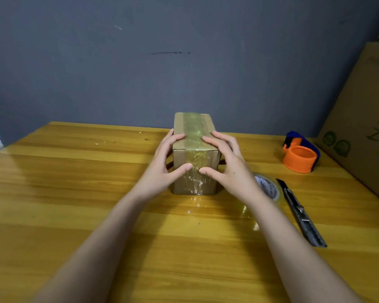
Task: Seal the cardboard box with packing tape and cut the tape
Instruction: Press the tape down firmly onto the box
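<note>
Both hands, left hand [162,158] and right hand [225,162], press tape [194,132] onto the cardboard box [179,127].

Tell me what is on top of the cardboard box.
A clear tape strip runs along the cardboard box top; fingers of the left hand and right hand rest there, covering its near edge.

brown cardboard box [196,149] upright on table, tape strip [194,130] over top, tape roll [269,189] flat
</note>
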Demonstrator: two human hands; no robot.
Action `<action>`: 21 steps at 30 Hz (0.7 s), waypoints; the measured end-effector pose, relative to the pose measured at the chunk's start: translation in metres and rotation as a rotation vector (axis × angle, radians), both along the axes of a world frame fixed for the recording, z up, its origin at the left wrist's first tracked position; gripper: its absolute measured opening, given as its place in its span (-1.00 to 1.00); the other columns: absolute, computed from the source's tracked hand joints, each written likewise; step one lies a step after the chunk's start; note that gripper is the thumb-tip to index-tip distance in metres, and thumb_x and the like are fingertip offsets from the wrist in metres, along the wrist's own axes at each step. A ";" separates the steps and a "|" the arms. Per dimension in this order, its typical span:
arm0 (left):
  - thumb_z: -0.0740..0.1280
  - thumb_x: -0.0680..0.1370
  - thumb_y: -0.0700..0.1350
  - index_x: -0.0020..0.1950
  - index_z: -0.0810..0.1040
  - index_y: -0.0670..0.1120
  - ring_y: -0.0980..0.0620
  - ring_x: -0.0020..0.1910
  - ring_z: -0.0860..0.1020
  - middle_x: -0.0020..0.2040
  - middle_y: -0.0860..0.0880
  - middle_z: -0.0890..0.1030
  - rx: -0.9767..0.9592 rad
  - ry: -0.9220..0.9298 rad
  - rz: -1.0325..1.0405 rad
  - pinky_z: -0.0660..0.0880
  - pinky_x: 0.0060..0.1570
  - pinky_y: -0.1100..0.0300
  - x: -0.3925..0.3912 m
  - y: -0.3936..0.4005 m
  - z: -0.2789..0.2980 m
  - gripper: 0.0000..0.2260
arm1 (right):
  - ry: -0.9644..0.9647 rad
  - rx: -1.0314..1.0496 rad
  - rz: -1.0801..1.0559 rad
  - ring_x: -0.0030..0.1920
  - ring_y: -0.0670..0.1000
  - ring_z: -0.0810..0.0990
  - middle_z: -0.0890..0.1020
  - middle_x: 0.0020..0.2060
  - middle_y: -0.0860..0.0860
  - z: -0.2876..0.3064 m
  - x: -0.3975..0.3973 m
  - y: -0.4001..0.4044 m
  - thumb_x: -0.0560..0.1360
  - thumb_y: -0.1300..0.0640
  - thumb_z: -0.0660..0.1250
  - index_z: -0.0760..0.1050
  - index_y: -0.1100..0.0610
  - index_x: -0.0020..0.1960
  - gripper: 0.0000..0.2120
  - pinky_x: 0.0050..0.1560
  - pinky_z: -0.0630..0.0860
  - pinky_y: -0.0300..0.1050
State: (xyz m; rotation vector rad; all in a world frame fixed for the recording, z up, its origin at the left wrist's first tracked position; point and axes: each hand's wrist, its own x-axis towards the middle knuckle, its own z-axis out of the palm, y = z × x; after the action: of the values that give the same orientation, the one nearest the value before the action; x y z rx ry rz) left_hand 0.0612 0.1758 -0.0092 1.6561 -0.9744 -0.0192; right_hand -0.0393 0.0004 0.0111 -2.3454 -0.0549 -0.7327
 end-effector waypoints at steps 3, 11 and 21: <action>0.43 0.39 0.05 0.39 0.24 0.29 0.10 0.55 0.09 0.52 0.22 0.07 -0.012 0.036 -0.051 0.23 0.45 -0.16 0.001 0.001 -0.001 -0.37 | 0.028 0.008 0.017 0.35 -0.30 0.21 0.22 0.37 -0.21 0.001 -0.001 -0.001 0.36 0.04 0.50 0.30 -0.16 0.38 -0.34 0.35 0.23 -0.27; 0.40 0.37 -0.30 0.39 0.24 0.05 0.10 0.36 0.38 0.38 0.07 0.32 -0.097 0.059 -0.062 0.40 0.26 0.28 -0.011 -0.006 0.001 -0.34 | -0.180 0.108 -0.230 0.30 -0.05 0.40 0.35 0.29 -0.11 -0.009 0.013 0.029 0.41 -0.16 0.38 0.45 -0.06 0.23 -0.57 0.22 0.41 -0.09; 0.21 0.49 -0.18 0.36 0.28 0.06 0.36 0.27 0.38 0.30 0.26 0.36 -0.120 0.092 -0.038 0.32 0.20 0.46 -0.015 -0.006 0.007 -0.55 | -0.147 -0.168 -0.269 0.32 0.07 0.42 0.34 0.34 0.00 -0.011 0.009 0.021 0.31 -0.21 0.42 0.35 0.01 0.34 -0.33 0.24 0.45 0.02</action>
State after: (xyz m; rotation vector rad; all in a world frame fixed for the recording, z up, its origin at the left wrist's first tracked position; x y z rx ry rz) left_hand 0.0460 0.1694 -0.0022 1.5136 -0.9193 -0.0604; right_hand -0.0304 0.0218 0.0000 -2.4828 0.1426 -1.0678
